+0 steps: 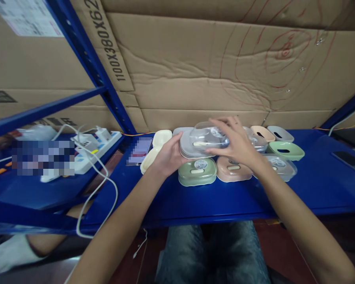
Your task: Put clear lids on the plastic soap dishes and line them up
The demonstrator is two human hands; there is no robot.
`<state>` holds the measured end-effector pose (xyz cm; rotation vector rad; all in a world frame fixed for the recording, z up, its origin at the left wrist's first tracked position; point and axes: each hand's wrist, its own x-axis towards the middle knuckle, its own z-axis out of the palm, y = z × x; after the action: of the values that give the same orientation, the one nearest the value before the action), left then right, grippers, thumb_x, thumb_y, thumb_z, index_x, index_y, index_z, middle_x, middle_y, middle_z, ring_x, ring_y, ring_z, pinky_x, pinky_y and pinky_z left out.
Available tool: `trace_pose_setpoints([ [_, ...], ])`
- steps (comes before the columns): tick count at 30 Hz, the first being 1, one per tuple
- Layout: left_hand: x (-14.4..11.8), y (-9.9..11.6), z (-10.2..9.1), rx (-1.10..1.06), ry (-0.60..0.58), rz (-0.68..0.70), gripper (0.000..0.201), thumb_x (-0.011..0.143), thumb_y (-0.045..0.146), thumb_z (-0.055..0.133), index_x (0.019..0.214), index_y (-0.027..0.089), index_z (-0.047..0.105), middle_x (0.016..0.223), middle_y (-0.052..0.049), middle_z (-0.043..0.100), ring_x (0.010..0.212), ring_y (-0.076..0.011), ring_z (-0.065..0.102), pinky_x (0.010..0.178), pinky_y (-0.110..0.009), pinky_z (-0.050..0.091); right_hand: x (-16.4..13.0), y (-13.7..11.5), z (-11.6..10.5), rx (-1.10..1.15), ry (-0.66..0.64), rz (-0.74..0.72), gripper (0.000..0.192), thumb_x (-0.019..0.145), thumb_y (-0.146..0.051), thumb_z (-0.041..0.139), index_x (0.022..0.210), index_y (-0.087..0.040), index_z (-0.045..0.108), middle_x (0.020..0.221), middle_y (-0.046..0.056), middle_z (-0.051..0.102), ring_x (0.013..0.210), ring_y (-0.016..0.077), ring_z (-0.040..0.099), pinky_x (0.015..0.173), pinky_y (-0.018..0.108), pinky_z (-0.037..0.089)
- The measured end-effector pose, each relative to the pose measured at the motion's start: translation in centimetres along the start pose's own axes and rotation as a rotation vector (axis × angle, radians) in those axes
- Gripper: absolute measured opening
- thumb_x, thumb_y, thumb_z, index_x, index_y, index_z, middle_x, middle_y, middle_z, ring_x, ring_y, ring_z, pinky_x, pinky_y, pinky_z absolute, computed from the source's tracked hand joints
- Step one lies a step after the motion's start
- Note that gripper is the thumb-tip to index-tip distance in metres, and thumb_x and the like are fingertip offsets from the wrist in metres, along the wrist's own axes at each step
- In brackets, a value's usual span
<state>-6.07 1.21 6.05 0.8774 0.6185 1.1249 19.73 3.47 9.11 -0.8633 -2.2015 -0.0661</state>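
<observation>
My left hand (169, 154) grips the left side of a grey soap-box base (187, 149) held just above the blue shelf (195, 197). My right hand (237, 144) rests on top of its clear lid (205, 134), fingers curled over it. Directly below the held box sit a closed green soap box (197, 172) and a closed pink soap box (233, 170). To the right of my right hand lies a closed grey box with a clear lid (279, 165).
Cream tray parts (161, 139) lie left of the boxes; peach (262, 132), white (280, 134) and green (285, 150) bases lie at the right. A white power strip (91, 149) with cables sits on the left shelf. Cardboard (213, 63) walls the back.
</observation>
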Motion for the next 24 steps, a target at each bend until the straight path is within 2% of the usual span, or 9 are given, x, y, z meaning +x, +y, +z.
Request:
trace_pose_setpoints([
  [6,0.0,-0.5,0.1,0.054,-0.033,0.039,0.048,0.093,0.058,0.083,0.127,0.025,0.08,0.14,-0.013,0.078,0.145,-0.0435,0.064,0.113,-0.061,0.062,0.5,-1.0,2.7,-0.013,-0.078,-0.048,0.091,0.091,-0.08,0.076,0.165,-0.032,0.055,0.143,0.015,0.06,0.13,0.0402,0.057,0.113,0.063,0.053],
  [15,-0.1,-0.8,0.1,0.082,0.005,0.028,0.038,0.088,0.036,0.088,0.121,0.02,0.078,0.133,-0.013,0.08,0.135,-0.04,0.071,0.104,-0.053,0.064,0.1,-2.0,3.0,0.033,-0.134,-0.03,0.086,0.091,-0.069,0.082,0.164,-0.033,0.054,0.147,0.017,0.055,0.138,0.0405,0.058,0.115,0.061,0.055],
  [19,0.0,-1.0,0.0,0.114,0.056,0.036,0.041,0.085,0.034,0.089,0.12,0.019,0.076,0.131,-0.015,0.08,0.131,-0.0404,0.072,0.1,-0.051,0.065,-0.1,-2.1,3.3,0.124,-0.085,0.014,0.085,0.087,-0.07,0.087,0.159,-0.035,0.059,0.146,0.014,0.057,0.139,0.0391,0.058,0.117,0.06,0.054],
  [22,-0.2,-0.9,0.2,0.113,0.05,0.073,0.045,0.083,0.035,0.089,0.122,0.019,0.075,0.134,-0.015,0.078,0.131,-0.0407,0.072,0.102,-0.052,0.064,-0.1,-1.9,3.2,0.301,0.011,0.101,0.07,0.094,-0.07,0.078,0.153,-0.034,0.064,0.146,0.012,0.063,0.14,0.0359,0.061,0.121,0.059,0.051],
  [24,-0.4,-0.8,0.4,0.107,0.02,0.118,0.049,0.083,0.036,0.089,0.127,0.021,0.073,0.138,-0.014,0.077,0.134,-0.0408,0.07,0.105,-0.053,0.063,0.0,-1.8,3.0,0.453,0.081,0.209,0.062,0.1,-0.066,0.072,0.151,-0.033,0.064,0.149,0.01,0.067,0.14,0.0336,0.063,0.123,0.057,0.05],
])
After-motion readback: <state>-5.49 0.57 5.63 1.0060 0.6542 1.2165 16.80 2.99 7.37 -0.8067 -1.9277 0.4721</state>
